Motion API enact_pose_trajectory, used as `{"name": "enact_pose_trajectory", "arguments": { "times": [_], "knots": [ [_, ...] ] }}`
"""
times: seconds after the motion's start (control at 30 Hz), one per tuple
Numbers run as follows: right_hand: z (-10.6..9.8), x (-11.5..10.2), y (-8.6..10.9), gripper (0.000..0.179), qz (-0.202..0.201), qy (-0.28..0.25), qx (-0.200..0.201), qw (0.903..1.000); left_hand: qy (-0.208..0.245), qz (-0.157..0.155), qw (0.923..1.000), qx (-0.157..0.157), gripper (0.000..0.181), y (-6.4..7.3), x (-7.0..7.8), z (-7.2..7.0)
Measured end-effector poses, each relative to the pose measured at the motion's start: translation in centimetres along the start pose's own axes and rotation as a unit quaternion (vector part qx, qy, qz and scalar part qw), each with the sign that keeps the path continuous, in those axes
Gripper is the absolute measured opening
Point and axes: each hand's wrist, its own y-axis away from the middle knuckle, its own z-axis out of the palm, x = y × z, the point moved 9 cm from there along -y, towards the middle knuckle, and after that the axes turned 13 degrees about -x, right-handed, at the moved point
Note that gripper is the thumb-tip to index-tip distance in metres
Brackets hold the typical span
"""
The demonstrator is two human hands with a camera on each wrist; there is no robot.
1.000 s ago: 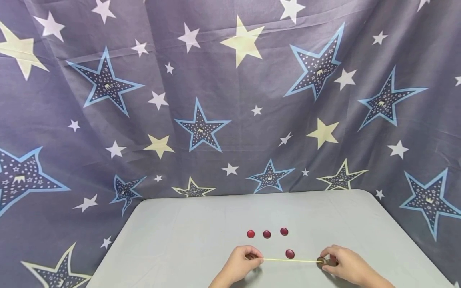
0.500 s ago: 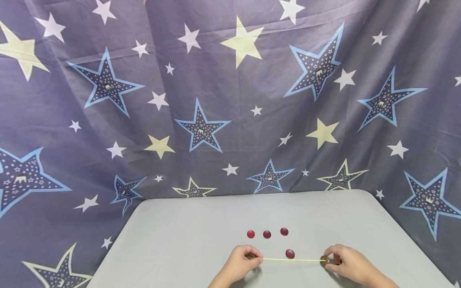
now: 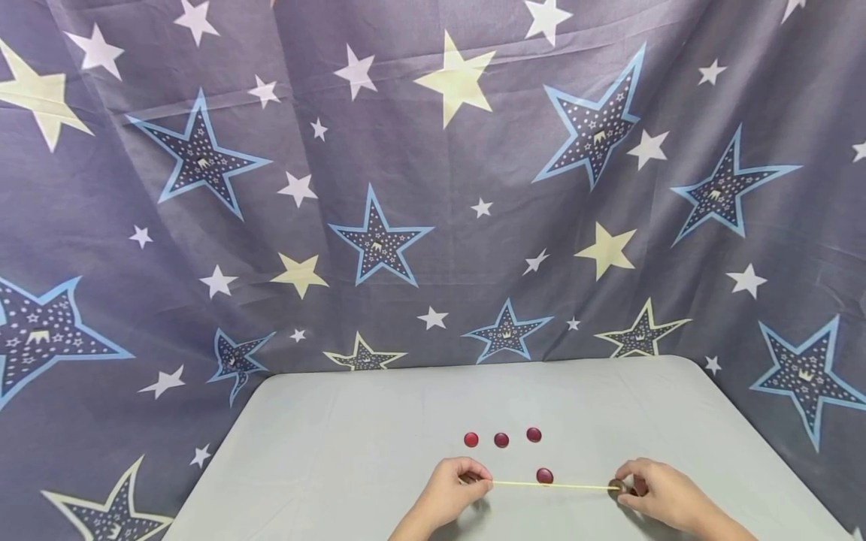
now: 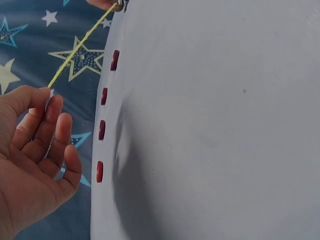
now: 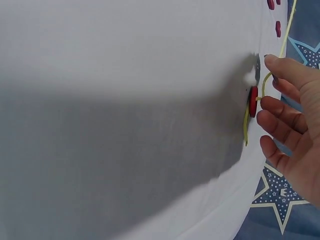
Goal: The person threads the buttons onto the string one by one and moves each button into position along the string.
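Observation:
A taut yellow string [image 3: 517, 483] runs between the two hands, above the table. My left hand [image 3: 448, 492] pinches its left end between thumb and index finger, the other fingers loosely curled in the left wrist view. At the right end my right hand [image 3: 659, 490] grips a round dark bronze button [image 3: 615, 488] between thumb and index finger; the string meets it. In the right wrist view a red button [image 5: 253, 101] hangs below the fingertips, with yellow string at its back and a string tail [image 5: 245, 132] drooping beneath. The fingers partly hide what is pinched.
On the pale table [image 3: 352, 421] lie three red buttons in a row, the left one [image 3: 470, 439] brighter. Another dark red button [image 3: 544, 476] lies closer, by the string. A star-patterned cloth [image 3: 433, 225] hangs behind and at the sides.
My right hand has moved slightly right with the dark button, lengthening the span of string between the hands. The left hand has barely risen. The buttons on the table stay put.

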Motion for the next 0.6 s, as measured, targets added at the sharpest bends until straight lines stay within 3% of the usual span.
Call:
{"name": "enact_pose_trajectory", "arguments": {
  "times": [0.33,0.6],
  "knots": [
    [-0.1,0.9,0.2,0.025,0.031,-0.011,-0.005,0.9995,0.009,0.023,0.9997,-0.003,0.008,0.1,0.8,0.0],
    [-0.2,1.2,0.6,0.024,0.02,-0.015,-0.004,0.9997,-0.001,0.02,0.9997,0.012,0.006,-0.2,0.5,-0.1]
  ]
}}
